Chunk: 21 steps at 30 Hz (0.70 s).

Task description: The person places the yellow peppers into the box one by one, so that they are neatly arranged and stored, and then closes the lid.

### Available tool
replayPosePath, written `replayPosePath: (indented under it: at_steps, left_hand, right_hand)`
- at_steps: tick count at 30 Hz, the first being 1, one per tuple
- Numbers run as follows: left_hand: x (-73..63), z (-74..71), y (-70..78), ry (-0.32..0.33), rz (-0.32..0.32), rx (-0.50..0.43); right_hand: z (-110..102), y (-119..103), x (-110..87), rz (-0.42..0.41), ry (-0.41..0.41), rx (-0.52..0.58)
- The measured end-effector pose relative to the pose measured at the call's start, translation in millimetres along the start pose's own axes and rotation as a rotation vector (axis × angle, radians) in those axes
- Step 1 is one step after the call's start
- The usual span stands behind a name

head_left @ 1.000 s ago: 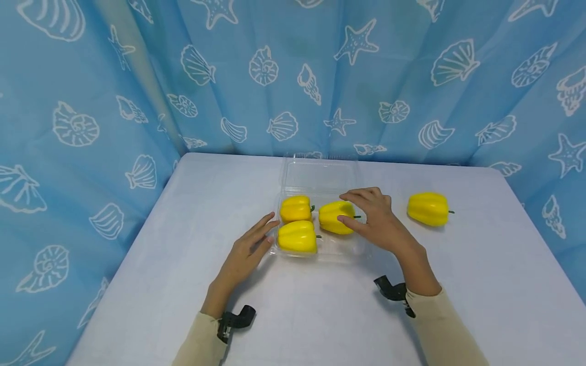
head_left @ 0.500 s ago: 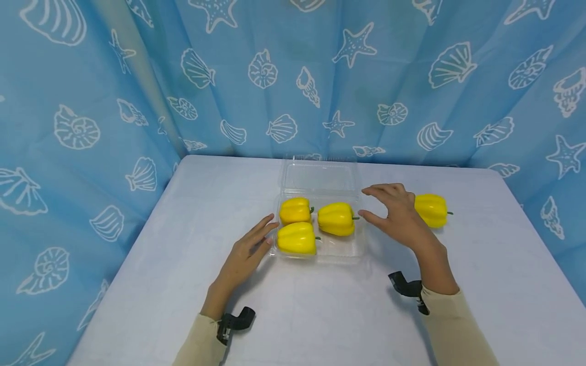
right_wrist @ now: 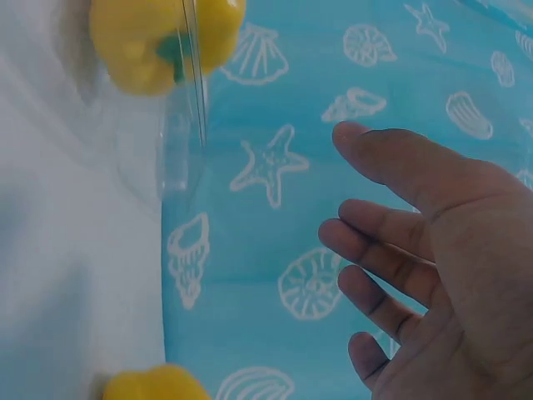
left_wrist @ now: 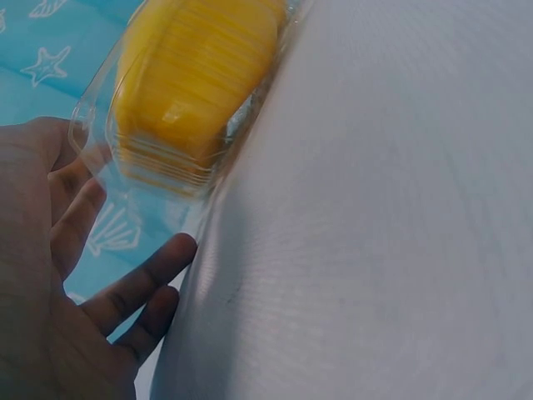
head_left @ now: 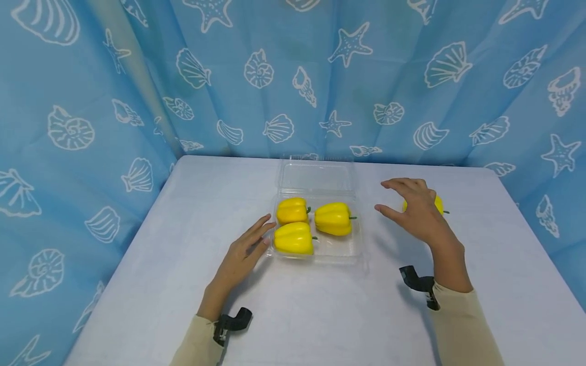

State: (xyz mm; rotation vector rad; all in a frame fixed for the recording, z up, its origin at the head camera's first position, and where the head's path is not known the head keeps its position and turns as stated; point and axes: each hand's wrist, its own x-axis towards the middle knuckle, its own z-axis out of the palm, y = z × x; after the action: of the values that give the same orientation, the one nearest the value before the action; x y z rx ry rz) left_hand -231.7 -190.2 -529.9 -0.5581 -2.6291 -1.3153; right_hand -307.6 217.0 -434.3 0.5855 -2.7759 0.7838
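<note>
Head view is bright and evenly lit, fairly sharp, light soft and seemingly from above. Faint, soft-edged shadows fall on the white table, just right of the left hand and just left of the right hand. Small highlights on the yellow peppers, thin glints along the clear box. Wrist views dimmer and softer; left one turns the table grey, right one looks hazy, with its hand shaded.

The right hand is moving away from the container and its right-hand pepper, partly hiding the loose pepper.
</note>
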Motion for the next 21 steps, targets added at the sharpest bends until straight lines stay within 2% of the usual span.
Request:
replayPosePath:
  at_steps: [12,21]
  left_hand:
    - [-1.0,1.0,-0.1,0.005,-0.014,-0.006]
    - [0.1,1.6,-2.2,-0.002,-0.007,0.008]
  right_hand:
    - [-15,30,-7.7,0.115,0.033,-0.039]
    - [-22,53,-13.9,0.234,-0.04,-0.055]
